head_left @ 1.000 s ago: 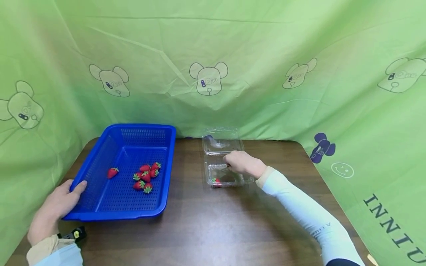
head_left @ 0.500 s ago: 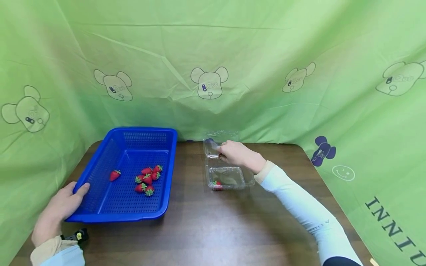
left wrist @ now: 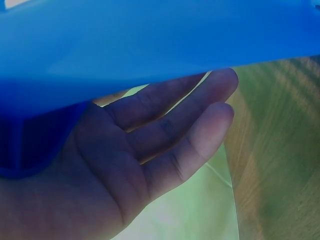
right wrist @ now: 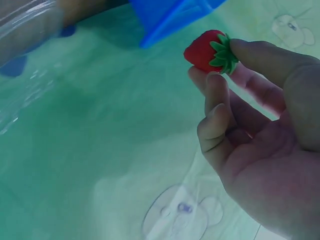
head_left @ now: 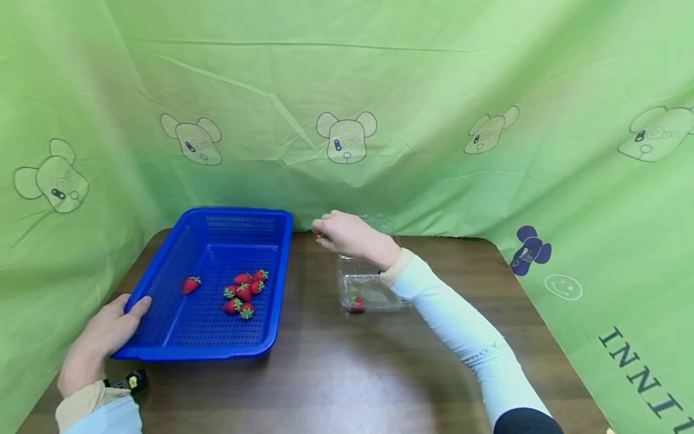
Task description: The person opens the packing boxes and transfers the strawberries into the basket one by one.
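Observation:
My left hand (head_left: 111, 325) grips the left rim of a blue plastic basket (head_left: 278, 265), thumb over the edge. In the left wrist view its fingers (left wrist: 175, 165) extend beneath the basket wall. Several red strawberries (head_left: 244, 292) with green leaves are clustered at the right of the basket floor, and a single one (head_left: 190, 285) lies nearer the left wall. My right hand (head_left: 355, 236) pinches a strawberry (right wrist: 205, 50) by its leafy end between thumb and fingertips, held up over the far side of a clear plastic clamshell box (head_left: 374, 283). Another strawberry (head_left: 356, 305) sits in the box's front left corner.
The basket and box stand side by side on a brown wooden table (head_left: 325, 367), with a strip of tabletop between them. A green cloth (head_left: 423, 187) with bear prints hangs behind the table and along both sides. The box's open lid (head_left: 379, 223) is partly behind my right forearm.
My right hand has risen from the clamshell box and moved left and away with the strawberry. The left hand keeps its hold on the basket; the head view has shifted slightly.

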`<action>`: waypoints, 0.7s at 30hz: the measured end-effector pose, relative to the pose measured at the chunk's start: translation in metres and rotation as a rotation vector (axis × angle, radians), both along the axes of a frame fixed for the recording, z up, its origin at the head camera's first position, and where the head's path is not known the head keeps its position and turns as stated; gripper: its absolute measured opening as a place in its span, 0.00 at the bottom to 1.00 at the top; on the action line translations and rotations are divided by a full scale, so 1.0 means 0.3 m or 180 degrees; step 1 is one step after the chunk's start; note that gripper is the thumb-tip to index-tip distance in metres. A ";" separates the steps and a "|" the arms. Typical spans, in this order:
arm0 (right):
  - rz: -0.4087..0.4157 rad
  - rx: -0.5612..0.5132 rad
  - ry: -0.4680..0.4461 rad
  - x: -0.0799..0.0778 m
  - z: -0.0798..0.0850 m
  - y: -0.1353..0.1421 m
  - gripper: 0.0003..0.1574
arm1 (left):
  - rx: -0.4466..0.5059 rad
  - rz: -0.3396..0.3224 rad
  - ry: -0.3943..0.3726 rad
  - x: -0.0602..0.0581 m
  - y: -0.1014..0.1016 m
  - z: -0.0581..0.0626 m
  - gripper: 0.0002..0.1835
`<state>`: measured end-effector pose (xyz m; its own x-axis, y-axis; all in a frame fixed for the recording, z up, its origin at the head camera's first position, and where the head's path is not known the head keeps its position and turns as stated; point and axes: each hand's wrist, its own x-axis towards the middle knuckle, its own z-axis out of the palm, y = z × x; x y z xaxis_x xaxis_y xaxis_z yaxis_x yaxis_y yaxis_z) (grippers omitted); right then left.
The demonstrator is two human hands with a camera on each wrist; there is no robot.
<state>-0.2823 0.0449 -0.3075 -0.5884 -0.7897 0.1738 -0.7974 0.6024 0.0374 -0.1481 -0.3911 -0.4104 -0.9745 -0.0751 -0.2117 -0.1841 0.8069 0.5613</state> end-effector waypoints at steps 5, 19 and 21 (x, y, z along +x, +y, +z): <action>0.0140 -0.0096 -0.0173 -0.019 -0.006 -0.102 0.05 | -0.0023 -0.0015 0.0021 0.002 0.003 0.000 0.37; 0.0457 0.0232 -0.0374 0.029 -0.190 -0.396 0.05 | 0.0017 0.0003 0.0031 0.006 0.001 -0.001 0.37; 0.0457 0.0316 -0.0460 0.032 -0.217 -0.427 0.08 | 0.0025 0.0009 0.0038 0.007 0.000 -0.002 0.37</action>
